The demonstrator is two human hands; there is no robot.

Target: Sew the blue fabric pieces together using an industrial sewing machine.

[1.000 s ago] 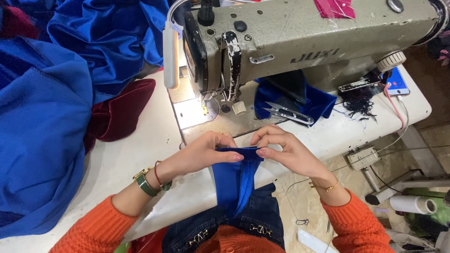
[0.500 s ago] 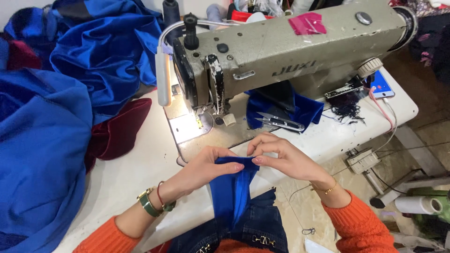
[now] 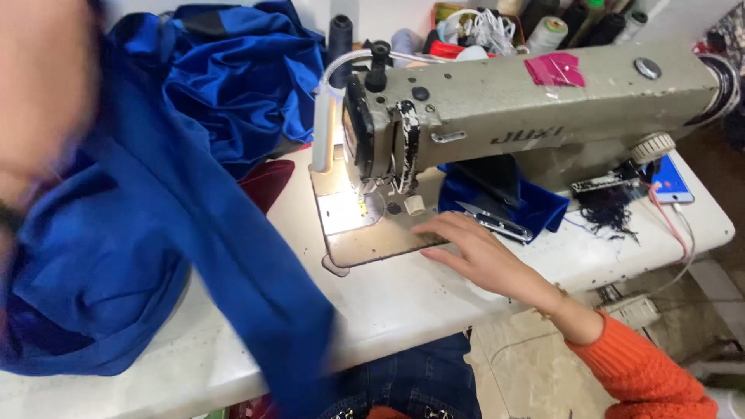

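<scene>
My left hand (image 3: 39, 85) is raised close to the camera at the upper left and is badly blurred. A long blue fabric strip (image 3: 233, 256) sweeps from it down to my lap, so it appears to grip that strip. My right hand (image 3: 473, 252) lies flat with fingers apart on the white table (image 3: 434, 310), holding nothing. Its fingertips touch the edge of the lit metal bed plate (image 3: 365, 233) of the grey-green sewing machine (image 3: 543, 109). The needle area (image 3: 365, 194) is just left of that hand.
A heap of blue cloth (image 3: 233, 77) covers the table's left and back. A maroon piece (image 3: 268, 182) lies beside it. Thread snips (image 3: 497, 221) rest on a blue scrap under the machine arm. A phone (image 3: 669, 178) lies at the right, thread cones (image 3: 543, 23) behind.
Both hands had pinched the blue strip at the table's front edge. Now my left hand has swung the strip up and left, and my right hand has let go and rests by the bed plate.
</scene>
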